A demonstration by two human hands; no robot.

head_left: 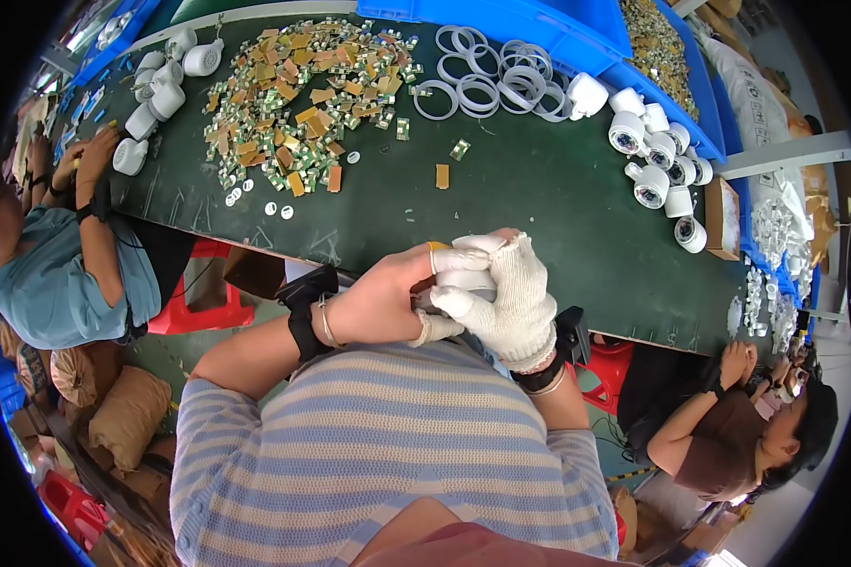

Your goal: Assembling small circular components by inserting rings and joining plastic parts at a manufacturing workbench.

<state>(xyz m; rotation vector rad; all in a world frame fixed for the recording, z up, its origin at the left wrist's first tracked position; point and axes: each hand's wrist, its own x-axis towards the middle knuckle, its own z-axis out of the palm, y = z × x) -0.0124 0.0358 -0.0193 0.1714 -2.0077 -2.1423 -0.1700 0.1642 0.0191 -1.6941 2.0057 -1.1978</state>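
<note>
Near the table's front edge my left hand and my right hand are closed together round a white plastic housing. It looks like the white camera housings on the table, but my fingers cover most of it. White covers sit on some of my left fingertips, and a white knitted glove is on my right hand. Beyond my hands, a small orange-brown and green circuit board and another little board lie on the dark green tabletop.
A wide heap of small circuit boards lies at the back left, and translucent rings at the back middle. White camera housings stand at the right, white housings at the left. Blue bins line the back. Co-workers sit on both sides.
</note>
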